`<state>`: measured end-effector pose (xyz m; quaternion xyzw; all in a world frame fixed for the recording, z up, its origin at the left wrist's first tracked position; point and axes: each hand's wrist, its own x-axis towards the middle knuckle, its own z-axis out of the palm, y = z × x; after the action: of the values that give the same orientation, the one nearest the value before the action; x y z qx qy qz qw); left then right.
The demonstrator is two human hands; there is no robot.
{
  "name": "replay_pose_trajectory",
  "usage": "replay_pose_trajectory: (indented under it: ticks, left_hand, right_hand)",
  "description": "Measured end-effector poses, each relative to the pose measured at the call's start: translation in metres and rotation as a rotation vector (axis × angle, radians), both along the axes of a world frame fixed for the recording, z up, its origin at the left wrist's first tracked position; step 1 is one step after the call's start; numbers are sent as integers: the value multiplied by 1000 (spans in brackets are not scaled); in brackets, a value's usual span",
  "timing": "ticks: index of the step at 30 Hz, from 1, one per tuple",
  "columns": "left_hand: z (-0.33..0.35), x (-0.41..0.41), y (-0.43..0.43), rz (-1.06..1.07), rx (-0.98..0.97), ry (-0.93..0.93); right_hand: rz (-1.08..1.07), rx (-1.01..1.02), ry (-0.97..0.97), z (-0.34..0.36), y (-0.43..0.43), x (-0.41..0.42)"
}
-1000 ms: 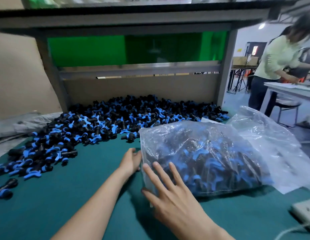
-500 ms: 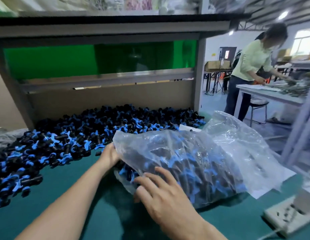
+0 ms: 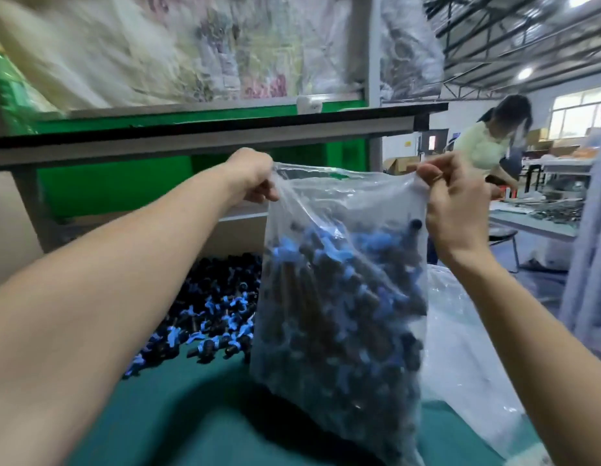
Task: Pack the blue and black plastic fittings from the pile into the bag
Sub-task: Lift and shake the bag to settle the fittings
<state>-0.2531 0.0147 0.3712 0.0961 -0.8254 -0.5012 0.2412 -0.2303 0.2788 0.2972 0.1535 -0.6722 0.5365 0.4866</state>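
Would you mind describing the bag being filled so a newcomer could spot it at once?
Start at the green worktop and its pile of fittings. Right of it, the left hand and right hand hold a clear bag up by its top corners. Unlike the empty plastic beside it, it is full of fittings.

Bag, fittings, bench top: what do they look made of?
Bag: thin clear plastic film, glossy, wrinkled, contents showing through. Fittings: likely moulded plastic, black bodies with blue parts; blur hides finish. Bench top: teal matte mat, rubber or fabric, cannot tell which.
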Motion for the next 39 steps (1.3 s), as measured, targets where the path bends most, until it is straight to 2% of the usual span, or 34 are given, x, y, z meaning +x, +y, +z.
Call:
replay_pose_trajectory:
  ticks: [4, 6, 8, 10, 12, 16, 18, 21, 23, 27, 30, 32, 36, 39]
  left_hand:
    - [-11, 3, 7, 72, -139, 17]
    - [-10, 2, 1, 58, -106, 41]
    - [-9, 8, -17, 139, -58, 55]
    - [-10, 12, -28, 198, -94, 44]
    - [-6, 11, -19, 144, -89, 53]
    - [13, 7, -4, -2, -67, 63]
    - [18, 2, -8, -18, -13, 68]
    - [5, -5, -22, 71, 31, 52]
    - [-2, -9, -21, 76, 17, 58]
    - [5, -11, 0, -49, 15, 64]
    - [5, -13, 26, -104, 7, 21]
    - [3, -17, 49, -136, 36, 5]
    - [6, -29, 74, -192, 217, 38]
    - [3, -32, 67, -211, 320, 85]
  right_hand:
    - [23, 26, -12, -2, -7, -16]
    - [31, 52, -21, -6, -15, -18]
    - [57, 34, 6, -8, -20, -16]
    - [57, 49, 24, -2, -19, -18]
    - [49, 46, -38, 6, -16, -26]
    - [-10, -159, -192, 7, -8, -37]
    - [-29, -193, -131, 17, -12, -29]
    - [68, -97, 63, 40, -35, -7]
    - [77, -54, 118, 45, -37, -2]
    - [-70, -217, -17, 36, -9, -22]
    - [-176, -272, -142, 23, 13, -36]
    - [-219, -298, -157, 22, 20, -37]
    - [-276, -317, -25, 45, 28, -16]
    - [-124, -231, 270, 56, 12, 28]
